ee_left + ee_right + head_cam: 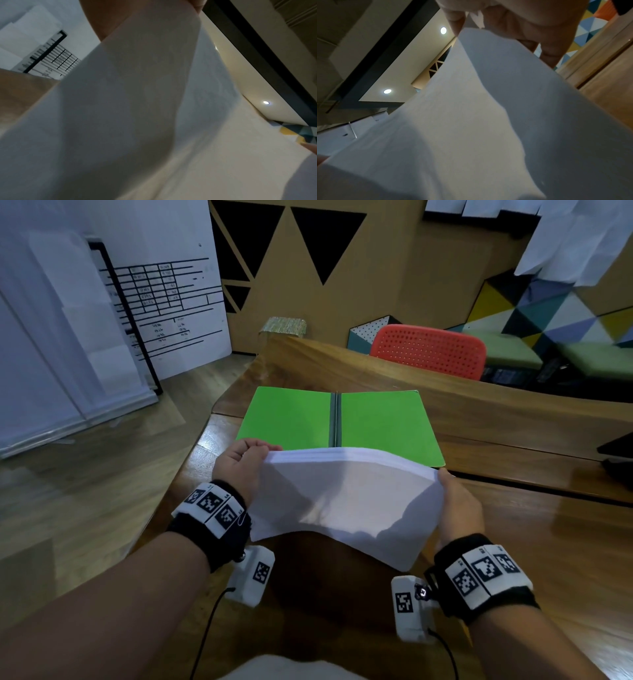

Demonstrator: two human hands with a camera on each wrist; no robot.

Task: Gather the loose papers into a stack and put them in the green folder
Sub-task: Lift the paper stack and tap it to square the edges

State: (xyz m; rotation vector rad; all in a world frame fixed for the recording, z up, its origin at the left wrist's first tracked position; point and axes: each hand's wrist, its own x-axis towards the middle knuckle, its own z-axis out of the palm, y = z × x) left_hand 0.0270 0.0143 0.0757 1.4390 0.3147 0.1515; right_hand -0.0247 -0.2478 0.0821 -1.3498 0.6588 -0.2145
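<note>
One stack of papers point(342, 501) bowing upward just before one green folder point(291, 416), lying open on the wooden table point(548, 525); gripped at opposite edges by two hands, left hand point(239, 467) and right hand point(457, 505), fingers clamped on it.

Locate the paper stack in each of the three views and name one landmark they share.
Head: paper stack at centre, held at its sides by the left hand and right hand, just before the open green folder.
Left wrist: fills the middle, seen from below.
Right wrist: fills the centre and bottom.
Shared landmark: the stack itself.
</note>
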